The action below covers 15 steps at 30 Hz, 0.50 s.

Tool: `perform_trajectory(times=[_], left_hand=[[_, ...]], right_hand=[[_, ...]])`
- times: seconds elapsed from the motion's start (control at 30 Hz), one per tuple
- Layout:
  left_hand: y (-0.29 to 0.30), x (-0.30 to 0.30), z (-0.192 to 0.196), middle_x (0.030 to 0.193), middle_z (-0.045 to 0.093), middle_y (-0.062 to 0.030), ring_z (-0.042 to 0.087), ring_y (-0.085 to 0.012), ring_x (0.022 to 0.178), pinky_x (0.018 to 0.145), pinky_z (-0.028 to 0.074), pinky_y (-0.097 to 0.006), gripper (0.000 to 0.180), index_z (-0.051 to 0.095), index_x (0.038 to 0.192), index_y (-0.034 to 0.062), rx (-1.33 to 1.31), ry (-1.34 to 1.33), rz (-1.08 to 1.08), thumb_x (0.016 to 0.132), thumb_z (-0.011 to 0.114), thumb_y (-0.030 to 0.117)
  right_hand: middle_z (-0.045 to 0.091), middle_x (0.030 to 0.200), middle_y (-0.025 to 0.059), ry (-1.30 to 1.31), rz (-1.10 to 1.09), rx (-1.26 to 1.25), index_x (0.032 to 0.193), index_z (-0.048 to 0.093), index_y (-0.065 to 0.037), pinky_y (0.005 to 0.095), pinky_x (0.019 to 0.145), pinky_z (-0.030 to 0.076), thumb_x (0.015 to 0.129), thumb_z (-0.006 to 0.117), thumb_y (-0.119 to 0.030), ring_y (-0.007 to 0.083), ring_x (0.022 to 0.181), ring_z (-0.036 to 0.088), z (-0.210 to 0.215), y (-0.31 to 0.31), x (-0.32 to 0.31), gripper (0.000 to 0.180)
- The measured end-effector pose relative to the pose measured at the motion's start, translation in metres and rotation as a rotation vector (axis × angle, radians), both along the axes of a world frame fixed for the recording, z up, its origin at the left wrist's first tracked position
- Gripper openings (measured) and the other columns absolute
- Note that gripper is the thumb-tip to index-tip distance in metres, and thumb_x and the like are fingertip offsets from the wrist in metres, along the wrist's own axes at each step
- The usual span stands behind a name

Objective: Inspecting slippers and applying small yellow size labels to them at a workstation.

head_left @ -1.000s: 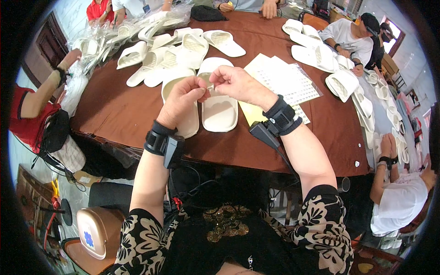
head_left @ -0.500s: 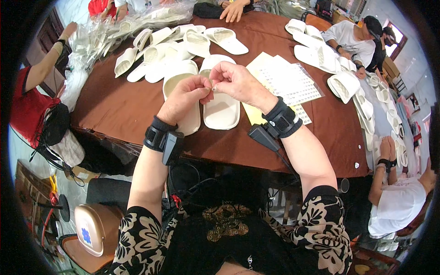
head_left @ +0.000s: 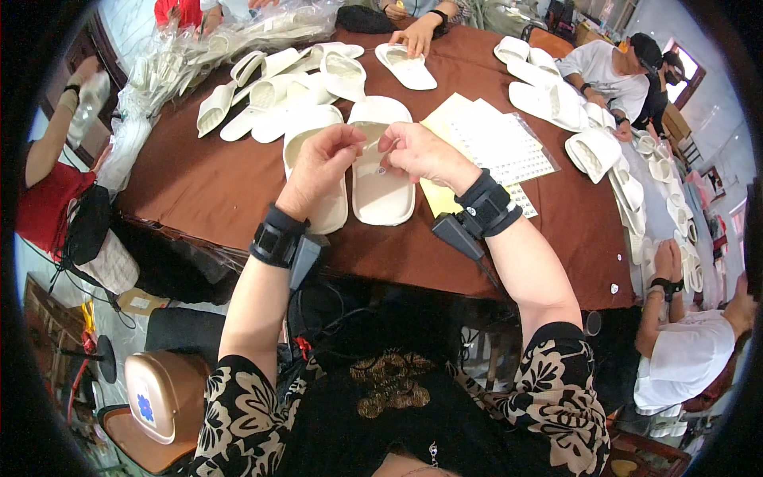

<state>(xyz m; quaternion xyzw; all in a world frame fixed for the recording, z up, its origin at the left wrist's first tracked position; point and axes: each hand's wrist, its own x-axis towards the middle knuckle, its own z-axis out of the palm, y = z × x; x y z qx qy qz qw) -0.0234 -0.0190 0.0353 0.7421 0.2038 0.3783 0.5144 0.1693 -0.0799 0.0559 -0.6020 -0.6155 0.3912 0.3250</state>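
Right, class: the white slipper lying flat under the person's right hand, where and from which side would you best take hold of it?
Probably the near heel end of the white slipper. It lies sole-down, heel toward the table edge, strap end away, and the heel is bare. Come from the person's side, thumb on top and fingers under the rim. The twin slipper crowds its left side; both hands hover above the middle.

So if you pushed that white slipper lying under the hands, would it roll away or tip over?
Probably neither. The white slipper lies flat on its sole on the brown tablecloth, so it would likely slide, not roll. It looks thin and foamy, so probably light and a bit bendy. The left hand and right hand hover just above it.
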Motion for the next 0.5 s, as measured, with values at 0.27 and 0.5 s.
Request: perform_trajectory(times=[0.27,0.5], left_hand=[[-0.019,-0.02,0.009,0.09,0.065,-0.0096,0.062,-0.0189,0.084,0.076,0.049,-0.029,0.024,0.063,0.105,0.0013,0.474,0.257,0.136,0.084,0.052,-0.002],[-0.026,-0.012,-0.004,0.098,0.059,-0.0138,0.057,-0.032,0.092,0.083,0.045,-0.04,0.026,0.064,0.107,0.0057,0.791,0.405,0.049,0.083,0.055,0.006]], right_hand=[[0.064,0.096,0.0111,0.405,-0.042,-0.195,0.103,0.05,-0.003,0.0223,0.049,0.044,0.08,0.05,-0.003,0.0094,0.064,0.055,0.004,-0.015,0.01,0.023],[0.064,0.101,0.0116,0.491,-0.123,-0.183,0.1,0.049,-0.003,0.0222,0.049,0.044,0.081,0.049,-0.002,0.0089,0.065,0.055,0.004,-0.029,0.004,0.019]])
